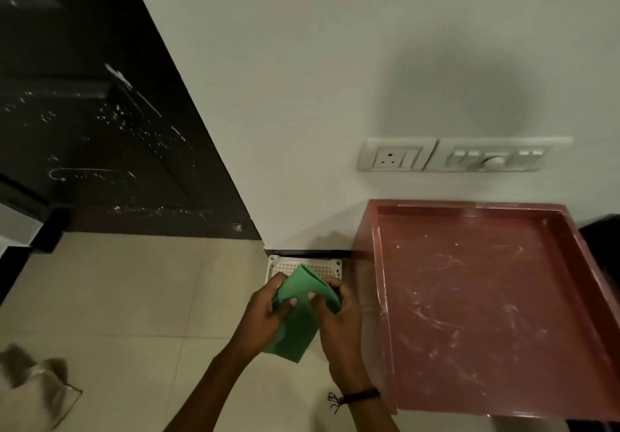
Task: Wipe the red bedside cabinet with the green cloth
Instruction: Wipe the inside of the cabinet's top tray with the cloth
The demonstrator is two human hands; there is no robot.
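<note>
I hold a folded green cloth (300,317) with both hands above the tiled floor, left of the cabinet. My left hand (260,321) grips its left edge and my right hand (339,324) grips its right edge, thumbs on top. The red bedside cabinet (476,307) stands at the right against the wall. Its top has a raised rim and is streaked with white dust and scratches. The cloth is apart from the cabinet.
A white perforated basket (278,265) sits on the floor by the wall, partly hidden behind the cloth. A dark door (100,129) fills the left. A switch and socket panel (463,156) is on the wall above the cabinet. A beige rag (33,388) lies at the lower left.
</note>
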